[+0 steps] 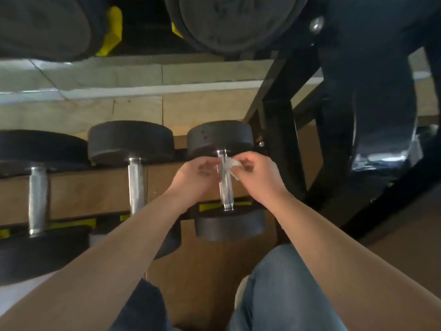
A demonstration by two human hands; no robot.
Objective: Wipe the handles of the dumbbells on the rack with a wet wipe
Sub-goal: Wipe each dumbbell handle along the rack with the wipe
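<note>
Plainly the wiping of one handle is only starting. The wet wipe, thin and pale, lies across the far end of the handle of the right dumbbell, just near of its far weight. The right hand holds the wipe's right end in a thumb-and-finger pinch. The left hand has its fingers curled in at the left side of the same bar. Blur hides whether that grip pinches the wipe's other end or merely rests there, so I cannot tell.

The step in hand looks like settling the wipe round the bar. The next move probably calls for closing it snugly about the metal and drawing it toward the near weight, turning as it goes so the ridged surface is covered all round. A wipe this thin may bunch or slip on that rough steel.

Two more dumbbells lie to the left on the same low shelf, the middle dumbbell and the left dumbbell. Their steel bars are bare and apparently await their turn. Each near weight sits by yellow cradles.

The rack is black steel, its upright and slanted brace standing just right of the hands. Larger dumbbells sit on the upper shelf at the far top of the view. Behind the shelf the floor is pale tile or board, brown nearer. A knee in blue jeans shows at the near edge, so the person appears to be crouching close.
</note>
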